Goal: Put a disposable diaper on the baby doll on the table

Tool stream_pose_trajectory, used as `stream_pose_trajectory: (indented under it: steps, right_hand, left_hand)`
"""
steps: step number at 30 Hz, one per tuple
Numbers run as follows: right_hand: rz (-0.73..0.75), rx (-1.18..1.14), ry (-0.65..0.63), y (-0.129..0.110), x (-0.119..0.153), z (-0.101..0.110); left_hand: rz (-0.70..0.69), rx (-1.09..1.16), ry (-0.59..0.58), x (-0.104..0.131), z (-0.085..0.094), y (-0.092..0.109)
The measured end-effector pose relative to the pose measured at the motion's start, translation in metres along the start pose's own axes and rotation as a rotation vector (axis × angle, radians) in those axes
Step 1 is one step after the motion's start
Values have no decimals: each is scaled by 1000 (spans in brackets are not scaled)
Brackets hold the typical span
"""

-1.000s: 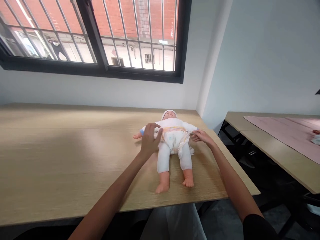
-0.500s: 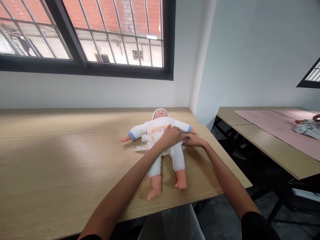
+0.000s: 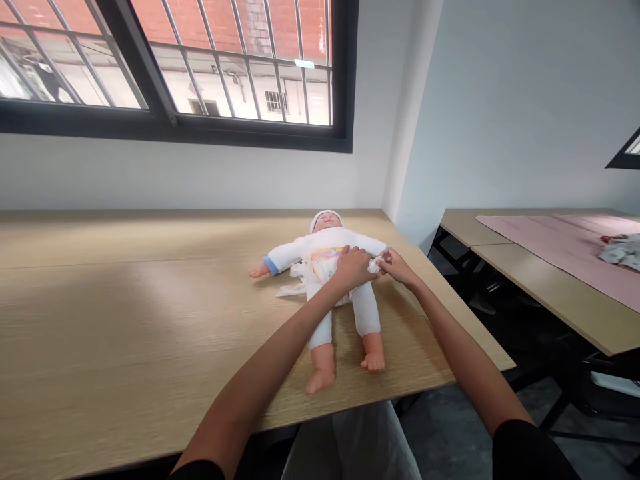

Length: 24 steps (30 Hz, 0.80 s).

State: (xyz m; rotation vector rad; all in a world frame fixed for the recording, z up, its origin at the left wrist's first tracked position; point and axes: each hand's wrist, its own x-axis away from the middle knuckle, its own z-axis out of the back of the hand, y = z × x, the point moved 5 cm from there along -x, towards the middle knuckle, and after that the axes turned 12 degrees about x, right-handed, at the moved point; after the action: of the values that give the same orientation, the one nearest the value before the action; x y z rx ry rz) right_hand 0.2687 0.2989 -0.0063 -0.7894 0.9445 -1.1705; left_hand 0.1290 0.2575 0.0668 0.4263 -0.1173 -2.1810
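Observation:
A baby doll (image 3: 331, 238) in a white suit with blue cuffs and a white cap lies on its back on the wooden table (image 3: 150, 320), feet toward me. Around its hips is a white diaper (image 3: 323, 267), with one loose side tab spread out at the left. My left hand (image 3: 354, 268) lies on the doll's belly over the diaper, fingers spread. At the doll's right-hand side in view, my right hand (image 3: 393, 265) pinches the other white diaper tab (image 3: 375, 265), lifted off the table.
A barred window (image 3: 240, 67) is in the wall behind the table. Across a gap at the right stands another table (image 3: 545, 277) with a pink mat (image 3: 560, 247) and a patterned cloth bundle (image 3: 623, 252) on it. The near table's right edge is close to my right arm.
My right hand has moved up from beside the doll's hip, and the white tab in its fingers now shows. My left hand stays on the belly. The view has shifted slightly.

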Motion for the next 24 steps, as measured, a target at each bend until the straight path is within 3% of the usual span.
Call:
stream_pose_trajectory:
  steps: [3, 12, 19, 24]
  right_hand:
    - [-8, -22, 38, -1, 0, -1]
    - [-33, -167, -30, -23, 9, 1]
    - [-61, -161, -69, -10, 6, 13]
    - [-77, -256, -73, -9, 5, 10]
  left_hand:
    - [14, 4, 11, 0, -1, 0]
    - [6, 2, 104, -1, -8, -4]
    - [-5, 9, 132, -4, -9, -8]
    - [-15, 40, 132, -2, -8, -7]
